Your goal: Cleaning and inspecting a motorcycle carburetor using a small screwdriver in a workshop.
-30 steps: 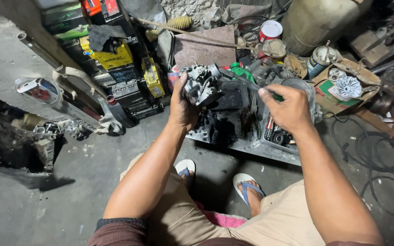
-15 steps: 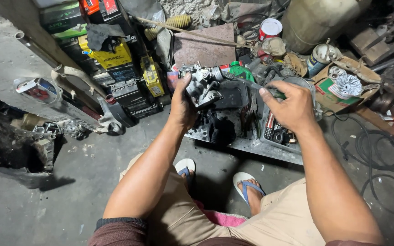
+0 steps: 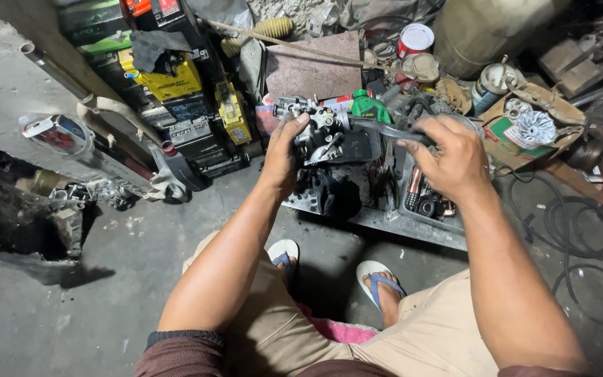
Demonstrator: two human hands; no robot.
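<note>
— Two hands at work over what?
— Over a grey metal tray [image 3: 385, 222] of parts on the floor. The left hand [image 3: 284, 157] clenches a small metal carburetor [image 3: 315, 129], held up above the tray.
— And the other?
— The right hand [image 3: 451, 157] grips a dark tool handle [image 3: 378, 129] reaching to the carburetor.

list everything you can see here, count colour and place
carburetor: one, grey metal, held up over the tray
hand tool: one, dark, meeting the carburetor from the right
metal tray: one, grey, on the floor ahead, full of parts
batteries: several, black and yellow, stacked upper left
green bottle: one, behind the carburetor
tin can: one, red and white, top centre
cardboard box: one, brown, right
cables: black, coiled, floor right
sandals: two, white and blue
left hand: grip on the carburetor
right hand: grip on the hand tool
</note>
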